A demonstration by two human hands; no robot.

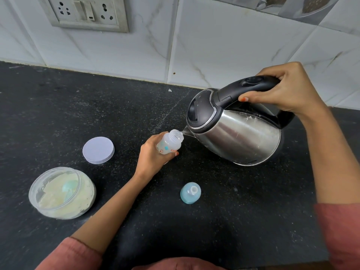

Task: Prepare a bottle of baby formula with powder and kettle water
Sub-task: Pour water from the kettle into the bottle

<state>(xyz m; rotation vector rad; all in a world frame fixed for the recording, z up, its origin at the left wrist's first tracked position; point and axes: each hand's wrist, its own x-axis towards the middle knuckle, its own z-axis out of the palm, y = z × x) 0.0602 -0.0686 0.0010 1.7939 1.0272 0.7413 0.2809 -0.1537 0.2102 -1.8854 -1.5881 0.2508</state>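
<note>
My left hand (153,153) grips a small clear baby bottle (169,143) with printed marks, uncapped and tilted toward the kettle. My right hand (282,90) is closed around the black handle of a steel kettle (239,131), which is tipped to the left with its spout at the bottle's mouth. A thin stream of water runs from the spout into the bottle. The bottle's blue cap with its teat (190,192) lies on the counter in front. At the left stands an open clear tub of pale formula powder (62,193) with a light blue scoop inside.
The tub's round white lid (98,150) lies flat on the black speckled counter (233,221). A tiled wall runs along the back with a socket and switch plate (85,12) at the upper left.
</note>
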